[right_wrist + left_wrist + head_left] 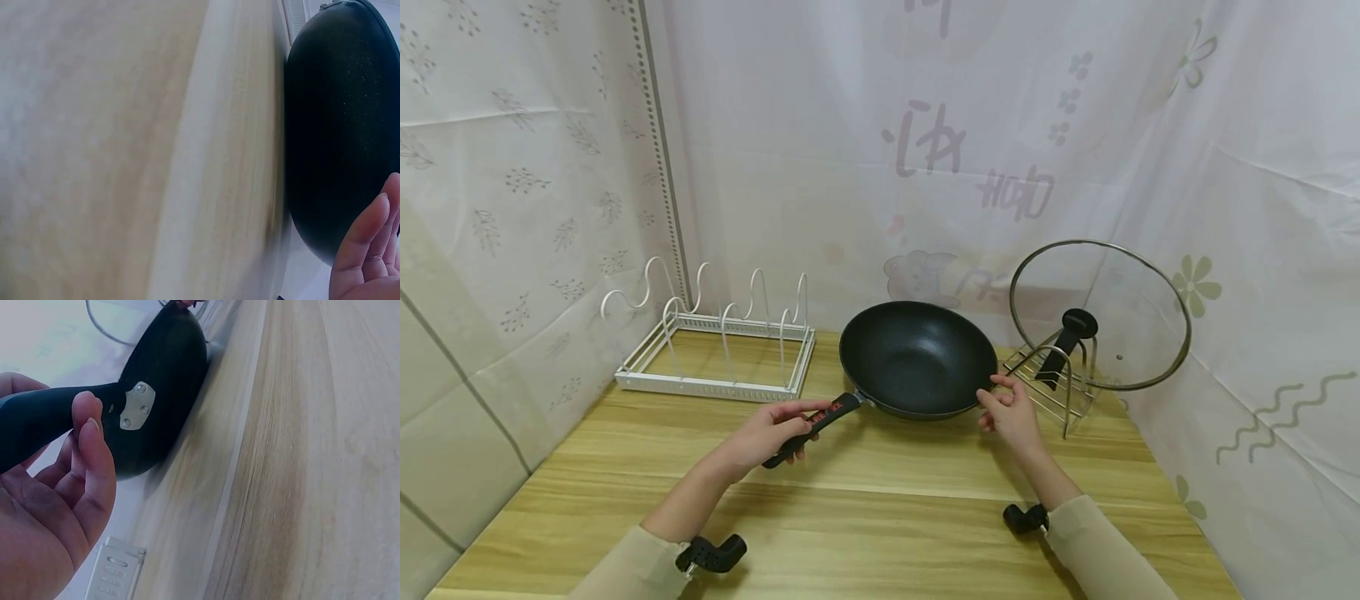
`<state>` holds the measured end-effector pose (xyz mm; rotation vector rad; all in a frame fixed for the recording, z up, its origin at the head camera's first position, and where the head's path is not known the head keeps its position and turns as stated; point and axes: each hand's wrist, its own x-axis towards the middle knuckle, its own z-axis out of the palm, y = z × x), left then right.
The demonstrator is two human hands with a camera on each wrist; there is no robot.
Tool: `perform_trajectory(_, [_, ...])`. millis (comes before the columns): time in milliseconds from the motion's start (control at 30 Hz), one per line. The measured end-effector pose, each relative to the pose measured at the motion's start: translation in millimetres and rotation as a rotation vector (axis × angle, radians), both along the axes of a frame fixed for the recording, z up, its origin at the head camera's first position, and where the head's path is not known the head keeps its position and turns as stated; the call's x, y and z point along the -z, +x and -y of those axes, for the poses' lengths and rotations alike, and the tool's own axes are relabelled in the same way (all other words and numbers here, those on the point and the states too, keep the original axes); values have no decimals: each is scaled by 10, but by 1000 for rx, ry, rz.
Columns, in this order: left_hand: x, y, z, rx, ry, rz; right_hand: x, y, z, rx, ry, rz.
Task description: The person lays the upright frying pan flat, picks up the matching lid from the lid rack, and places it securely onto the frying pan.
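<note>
Pale beige sleeves [628, 568], plain cuffs [1067, 515]; black elbow-shaped wrist mounts [718, 554], small silvery metal parts [691, 570]

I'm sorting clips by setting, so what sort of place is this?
Perhaps a staged kitchen corner: the pan and lid suggest cooking, while the printed cloth hung around looks makeshift.

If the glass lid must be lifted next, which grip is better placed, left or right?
Right, most likely: the right grip touches the pan on the side nearer the lid, while the left grip holds the handle, farther away.
</note>
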<state>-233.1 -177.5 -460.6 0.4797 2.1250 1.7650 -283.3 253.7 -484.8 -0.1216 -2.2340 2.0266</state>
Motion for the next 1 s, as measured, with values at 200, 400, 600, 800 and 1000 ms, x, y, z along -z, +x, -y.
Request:
perform_trajectory(200, [-21, 4, 18, -7, -5, -9, 18, -5, 8, -3, -15, 10])
perform_trajectory(400, [-33, -10, 48, -2, -8, -13, 2, 10, 19, -13, -21, 15])
perform_trajectory(600, [-26, -41, 81, -1, -7, -17, -15, 35, 40, -10, -17, 25])
perform_trajectory(800, [-26, -60, 98, -10, -10, -7, 4, 43, 44, -9, -13, 20])
perform_trajectory(1000, [-24, -90, 128, -29, -26, -8, 23, 51, 58, -4, -15, 21])
